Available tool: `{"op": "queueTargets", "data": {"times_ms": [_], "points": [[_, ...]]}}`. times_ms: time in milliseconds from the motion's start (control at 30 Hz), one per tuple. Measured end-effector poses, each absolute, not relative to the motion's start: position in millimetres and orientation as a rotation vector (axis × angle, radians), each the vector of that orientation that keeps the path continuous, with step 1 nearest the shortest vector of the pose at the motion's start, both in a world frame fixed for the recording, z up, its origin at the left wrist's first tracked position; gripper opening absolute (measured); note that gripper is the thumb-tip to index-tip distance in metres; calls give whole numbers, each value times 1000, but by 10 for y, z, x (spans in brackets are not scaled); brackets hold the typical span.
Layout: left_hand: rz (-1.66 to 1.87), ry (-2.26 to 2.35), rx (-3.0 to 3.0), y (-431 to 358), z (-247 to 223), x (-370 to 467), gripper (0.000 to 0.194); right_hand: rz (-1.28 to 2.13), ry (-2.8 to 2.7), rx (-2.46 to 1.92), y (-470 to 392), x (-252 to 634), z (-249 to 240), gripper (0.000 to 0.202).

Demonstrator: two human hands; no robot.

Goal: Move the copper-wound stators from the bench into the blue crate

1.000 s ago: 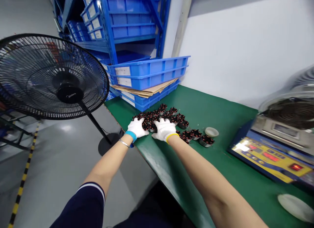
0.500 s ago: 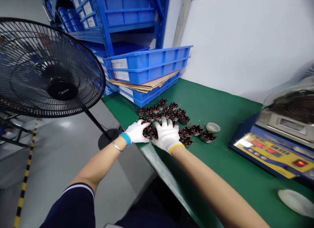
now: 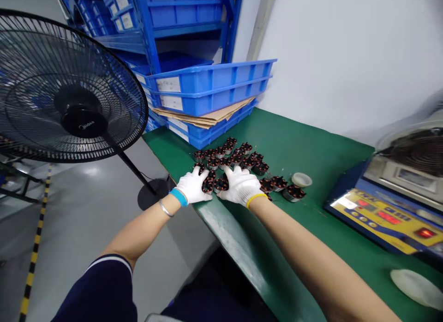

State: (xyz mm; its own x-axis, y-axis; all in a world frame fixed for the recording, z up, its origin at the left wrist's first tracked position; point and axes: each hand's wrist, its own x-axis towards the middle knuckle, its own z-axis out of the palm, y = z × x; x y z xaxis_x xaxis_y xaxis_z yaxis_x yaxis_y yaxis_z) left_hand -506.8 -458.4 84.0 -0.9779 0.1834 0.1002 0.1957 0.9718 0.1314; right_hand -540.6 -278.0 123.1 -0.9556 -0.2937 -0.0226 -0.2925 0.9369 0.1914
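Note:
Many motor stators (image 3: 249, 162), dark rings with copper windings and grey sides, stand grouped on the green bench. My left hand (image 3: 193, 185), in a white glove with a blue band, rests at the left edge of the group, thumb and fingers spread against the nearest stators. A front stator (image 3: 207, 187) touches or nearly touches its palm side. My right hand (image 3: 239, 186), in a white glove with a yellow cuff, lies with fingers spread over the right part, beside another front stator (image 3: 220, 185). It hides some stators beneath it.
Blue crates (image 3: 214, 89) with cardboard sheets (image 3: 211, 116) between them stand at the back of the bench (image 3: 297, 128). A black fan (image 3: 86, 121) is on the left. To the right are a small white dish (image 3: 301, 179), a machine with red displays (image 3: 384, 218) and a white lid (image 3: 417, 287).
My right hand has shifted a little to the right and turned, showing more of the front stators between the hands. My left hand stays almost in place. The view has tilted slightly.

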Motion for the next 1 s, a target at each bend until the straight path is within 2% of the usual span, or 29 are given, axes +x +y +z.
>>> {"op": "queueTargets", "data": {"times_ms": [167,333,467,667,733,867,1000], "points": [[-222,-3028,-386,-4610,859,-5171,104,-327,-3078,511,-2815,-5389,1288,101],[-229,-3012,-516,-4679,852,-5218,92,-278,-3030,496,-2775,-5356,1198,94],[-187,-3024,-506,-4642,851,-5261,99,-334,-3036,499,-2809,-5325,1204,95],[-176,-3014,-487,-4579,865,-5224,72,-426,-3138,456,-2942,-5256,1277,79],[-173,-3009,-504,-4578,860,-5207,71,-396,-3165,425,-2978,-5264,1267,80],[-188,-3004,-472,-4576,844,-5220,83,-352,-3281,281,-3036,-5322,1272,98],[-263,-2966,-490,-4600,826,-5265,72,-339,-3279,267,-3070,-5306,1306,85]]}}
